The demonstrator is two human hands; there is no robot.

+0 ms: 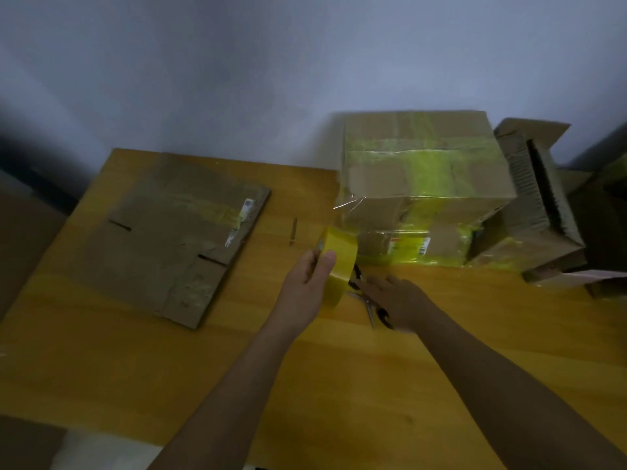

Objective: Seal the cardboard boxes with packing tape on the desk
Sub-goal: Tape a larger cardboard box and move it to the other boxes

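Holding the roll of packing tape point(337, 268) upright in the left hand point(307, 276), thumb clamped over the outer face and fingers behind, just in front of the lower left corner of the sealed box point(420, 184). Clear strip point(346, 206) stretched from roll up to that corner, shiny and taut, not yet cut. Right hand point(395, 298) laid flat, fingers spread and closed on nothing, on top of the scissors point(371, 308), just right of the roll and in front of the box.

Judged step: cutting the strip free. Best done by keeping the roll pulled away from the box so the film stays tight, taking the scissors by the handles rather than the blades, snipping close to the roll, then pressing the loose tail down onto the cardboard. Slack film likely to fold and stick to itself; blades lying near the left wrist call for care.

Left of the box, well apart: flattened carton point(176, 239) lying on the desk point(118, 351), apparently next to be formed and taped. Right of the box, touching it: open carton point(536, 198) tipped on its side, flaps out, above smaller cartons.

Desk top yellow-orange wood grain, smooth, mostly bare nearer than the box. Behind the box: plain pale wall point(237, 62). Dim light, picture soft with blur.
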